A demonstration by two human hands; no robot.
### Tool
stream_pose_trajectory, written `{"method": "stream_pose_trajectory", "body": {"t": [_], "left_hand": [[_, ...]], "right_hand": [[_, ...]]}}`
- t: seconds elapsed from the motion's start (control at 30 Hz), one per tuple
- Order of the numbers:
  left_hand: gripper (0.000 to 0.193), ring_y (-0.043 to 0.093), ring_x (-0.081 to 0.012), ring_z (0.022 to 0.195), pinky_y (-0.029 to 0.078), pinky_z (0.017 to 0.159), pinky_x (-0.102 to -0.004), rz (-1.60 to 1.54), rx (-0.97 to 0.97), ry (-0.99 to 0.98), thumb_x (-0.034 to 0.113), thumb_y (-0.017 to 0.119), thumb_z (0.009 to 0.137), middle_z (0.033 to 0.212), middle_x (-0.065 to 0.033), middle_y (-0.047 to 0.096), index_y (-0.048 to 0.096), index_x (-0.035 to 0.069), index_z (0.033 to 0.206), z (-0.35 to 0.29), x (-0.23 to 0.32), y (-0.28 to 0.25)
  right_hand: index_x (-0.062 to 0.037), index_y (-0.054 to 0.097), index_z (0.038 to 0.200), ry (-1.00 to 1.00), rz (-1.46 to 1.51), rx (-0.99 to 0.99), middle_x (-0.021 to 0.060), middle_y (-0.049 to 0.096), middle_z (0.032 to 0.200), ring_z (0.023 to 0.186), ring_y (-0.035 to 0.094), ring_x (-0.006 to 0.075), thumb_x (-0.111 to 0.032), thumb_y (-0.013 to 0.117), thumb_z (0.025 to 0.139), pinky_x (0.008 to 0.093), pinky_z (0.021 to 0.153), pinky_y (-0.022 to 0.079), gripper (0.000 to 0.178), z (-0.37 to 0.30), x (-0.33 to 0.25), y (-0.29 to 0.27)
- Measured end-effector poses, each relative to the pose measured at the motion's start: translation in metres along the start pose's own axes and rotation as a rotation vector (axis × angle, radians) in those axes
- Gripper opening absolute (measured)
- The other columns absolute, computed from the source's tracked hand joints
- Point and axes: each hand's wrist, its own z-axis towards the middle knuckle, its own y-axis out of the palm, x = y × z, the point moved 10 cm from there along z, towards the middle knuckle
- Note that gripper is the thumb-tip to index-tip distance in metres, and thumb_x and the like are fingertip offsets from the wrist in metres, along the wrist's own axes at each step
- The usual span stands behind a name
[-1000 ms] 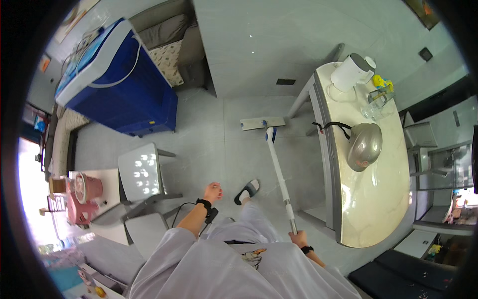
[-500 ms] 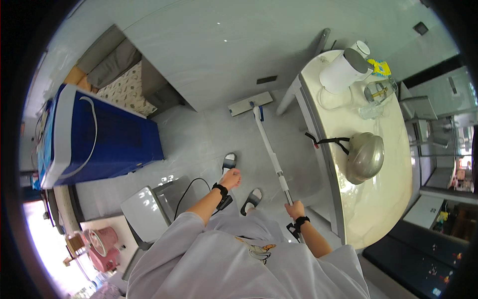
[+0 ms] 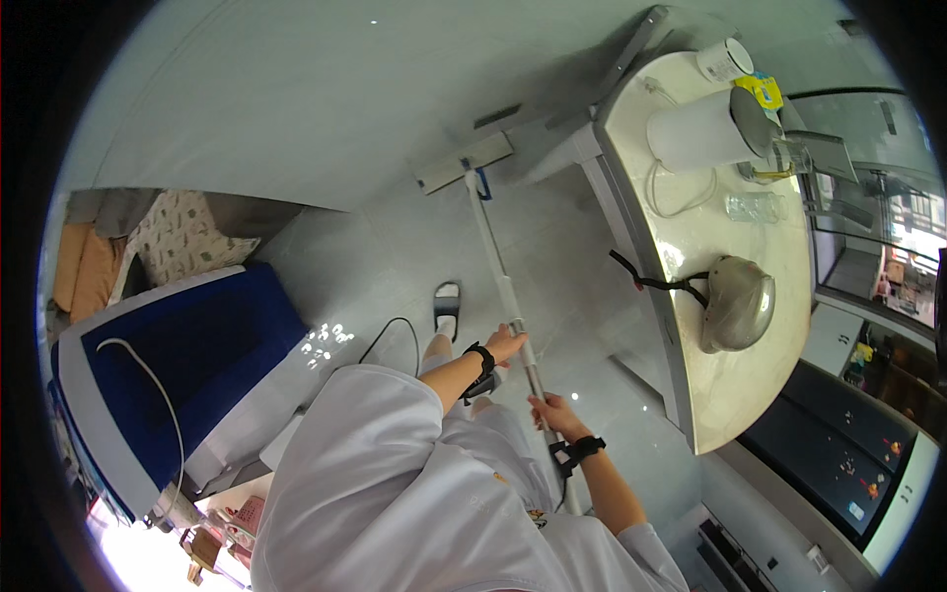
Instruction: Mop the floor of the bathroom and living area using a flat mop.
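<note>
L hand (image 3: 506, 342): now gripping mop (image 3: 490, 237) pole nr the joint; was hanging free half a sec ago
R hand (image 3: 558, 414): still gripping same pole, body-side of L hand
Hold: going 1-handed to 2-handed, so pole ctrl is being shared
Mop head (image 3: 490, 150): resting on floor, well fwd-left of both hands; sitting closer to dark plate (image 3: 496, 116) than 1 sec ago
Kettle (image 3: 691, 133): standing on surface (image 3: 710, 405), fwd-right of R hand; grey lid covering top, contents hidden
Mug (image 3: 718, 64): sitting beyond kettle from R hand; can't see inside
Glass jug (image 3: 792, 158): sitting just right of kettle, sth yellowish showing in it, can't ID
Clear cup (image 3: 752, 206): sitting nearer R hand than jug; contents unclear
</note>
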Motion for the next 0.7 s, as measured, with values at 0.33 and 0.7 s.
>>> {"method": "stream_pose_trajectory", "body": {"t": [0.33,0.7], "left_hand": [[0.046,0.058,-0.0271,0.056,0.053,0.046,-0.0412,-0.437,-0.035,-0.004,0.010,0.051,0.081,0.088,-0.0200,0.047,0.019,-0.004,0.111,0.004,-0.015,0.013],[0.036,0.062,-0.0280,0.051,0.050,0.038,-0.0384,-0.048,0.282,0.079,0.014,0.053,0.080,0.071,-0.0194,0.059,0.039,-0.010,0.103,-0.003,-0.077,0.001]], "right_hand": [[-0.0120,0.013,0.139,0.063,0.650,-0.339,0.0105,0.054,0.086,0.068,0.056,0.0173,-0.021,0.045,0.093,0.0316,0.063,0.051,0.057,-0.126,0.032,0.065],[-0.0172,0.038,0.112,0.034,0.826,-0.224,0.0024,0.041,0.064,0.044,0.036,0.0098,-0.036,0.040,0.094,0.0219,0.040,0.032,0.025,-0.099,0.125,0.123]]}}
